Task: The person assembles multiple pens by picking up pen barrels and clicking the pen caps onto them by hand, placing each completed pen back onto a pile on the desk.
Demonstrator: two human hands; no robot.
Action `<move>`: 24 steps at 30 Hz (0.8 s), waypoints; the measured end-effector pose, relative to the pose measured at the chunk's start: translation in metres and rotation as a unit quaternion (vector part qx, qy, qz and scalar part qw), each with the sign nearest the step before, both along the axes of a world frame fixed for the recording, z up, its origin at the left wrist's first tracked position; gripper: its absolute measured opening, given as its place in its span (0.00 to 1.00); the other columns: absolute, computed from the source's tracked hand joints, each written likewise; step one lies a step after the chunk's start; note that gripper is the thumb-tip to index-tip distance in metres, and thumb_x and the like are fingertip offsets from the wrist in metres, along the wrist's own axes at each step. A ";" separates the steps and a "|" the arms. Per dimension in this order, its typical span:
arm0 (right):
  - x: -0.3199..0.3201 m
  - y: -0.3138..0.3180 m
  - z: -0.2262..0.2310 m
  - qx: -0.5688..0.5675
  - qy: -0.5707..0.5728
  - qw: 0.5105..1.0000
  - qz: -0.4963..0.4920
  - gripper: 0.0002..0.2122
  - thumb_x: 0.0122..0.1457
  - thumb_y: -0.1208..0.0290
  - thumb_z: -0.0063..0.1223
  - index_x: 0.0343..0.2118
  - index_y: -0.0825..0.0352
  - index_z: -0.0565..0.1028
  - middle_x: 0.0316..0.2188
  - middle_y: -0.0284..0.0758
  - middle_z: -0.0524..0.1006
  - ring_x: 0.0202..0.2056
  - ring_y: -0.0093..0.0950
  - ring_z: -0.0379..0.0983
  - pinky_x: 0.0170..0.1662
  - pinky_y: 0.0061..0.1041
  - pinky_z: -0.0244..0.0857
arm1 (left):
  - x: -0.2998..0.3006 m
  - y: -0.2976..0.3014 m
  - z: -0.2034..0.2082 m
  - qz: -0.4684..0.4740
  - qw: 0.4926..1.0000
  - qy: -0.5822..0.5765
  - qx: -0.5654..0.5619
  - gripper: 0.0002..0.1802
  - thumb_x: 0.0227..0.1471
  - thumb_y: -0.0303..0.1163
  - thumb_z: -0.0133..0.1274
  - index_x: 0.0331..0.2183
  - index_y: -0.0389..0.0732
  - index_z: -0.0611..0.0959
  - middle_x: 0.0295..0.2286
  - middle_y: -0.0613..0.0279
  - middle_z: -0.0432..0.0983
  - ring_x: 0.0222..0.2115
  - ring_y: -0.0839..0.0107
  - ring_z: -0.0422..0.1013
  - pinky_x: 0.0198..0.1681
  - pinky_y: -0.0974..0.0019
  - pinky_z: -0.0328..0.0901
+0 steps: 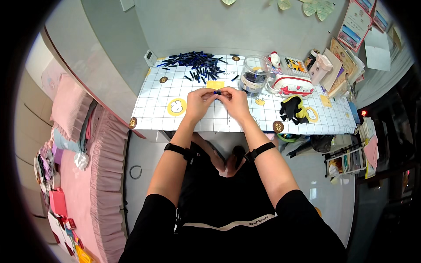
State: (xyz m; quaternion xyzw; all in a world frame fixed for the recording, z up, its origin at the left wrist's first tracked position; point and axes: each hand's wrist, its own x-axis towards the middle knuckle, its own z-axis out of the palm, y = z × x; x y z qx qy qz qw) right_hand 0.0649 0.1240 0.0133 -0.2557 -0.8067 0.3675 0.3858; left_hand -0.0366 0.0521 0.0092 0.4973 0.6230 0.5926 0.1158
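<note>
Blue-and-black stick (217, 92), small and partly hidden by the fingers, is held over the middle of the table (151, 101), between its near and far edges. Left hand (199, 103) and right hand (236, 102) meet around it, thumbs and fingertips closed to a narrow pinch from either side; whether it is one piece or two cannot be told. Close fingertip work on this single piece seems to be the step in hand, and the next move appears to call for a steady hold from one side and a small, controlled effort from the other.

Just beyond the fingers lies a yellow note (215, 85). Toward the far edge, left of the middle, spreads a loose pile of similar sticks (198, 61). A clear jar (255, 69) with dark contents stands right of the hands, a lone stick (235, 78) lying just beside it. Nearer the right end are a red-and-white pouch (293, 86) and a black-and-yellow cloth (290, 109).
</note>
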 end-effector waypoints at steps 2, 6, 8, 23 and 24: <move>-0.001 0.000 0.001 0.001 0.007 1.000 -0.001 0.08 0.40 0.77 0.53 0.26 0.72 0.71 0.19 0.35 0.72 0.19 0.19 0.67 0.24 0.15 0.61 | 0.000 0.000 0.001 0.003 1.000 0.007 -0.006 0.08 0.36 0.23 0.53 0.25 0.31 0.75 0.21 0.58 0.72 0.23 0.77 0.69 0.27 0.78 0.64; 0.002 0.002 0.001 0.001 0.022 1.000 0.001 0.08 0.40 0.77 0.53 0.25 0.71 0.71 0.18 0.34 0.72 0.18 0.18 0.65 0.22 0.15 0.60 | 0.000 0.003 -0.004 0.007 1.000 -0.020 0.015 0.07 0.36 0.22 0.52 0.24 0.31 0.75 0.21 0.59 0.72 0.23 0.77 0.69 0.27 0.78 0.64; 0.003 0.003 0.003 -0.023 0.023 0.999 -0.013 0.07 0.39 0.76 0.54 0.24 0.71 0.71 0.18 0.36 0.72 0.18 0.22 0.67 0.22 0.17 0.59 | 0.001 0.006 -0.005 0.008 0.999 -0.033 0.034 0.07 0.36 0.22 0.52 0.24 0.31 0.75 0.21 0.59 0.72 0.23 0.77 0.69 0.27 0.78 0.63; 0.005 0.009 0.003 -0.011 -0.003 1.000 -0.017 0.09 0.40 0.78 0.52 0.27 0.70 0.70 0.20 0.37 0.72 0.21 0.24 0.69 0.26 0.18 0.62 | 0.007 0.015 -0.002 -0.003 1.000 -0.007 0.007 0.06 0.36 0.21 0.51 0.24 0.31 0.75 0.20 0.59 0.72 0.22 0.76 0.70 0.26 0.78 0.64; 0.005 0.009 0.002 -0.008 -0.004 1.000 -0.017 0.09 0.40 0.78 0.52 0.27 0.70 0.70 0.20 0.37 0.72 0.21 0.24 0.69 0.26 0.18 0.62 | 0.006 0.015 -0.003 -0.009 1.000 -0.007 0.010 0.06 0.36 0.21 0.51 0.24 0.31 0.75 0.20 0.59 0.72 0.22 0.76 0.70 0.26 0.78 0.64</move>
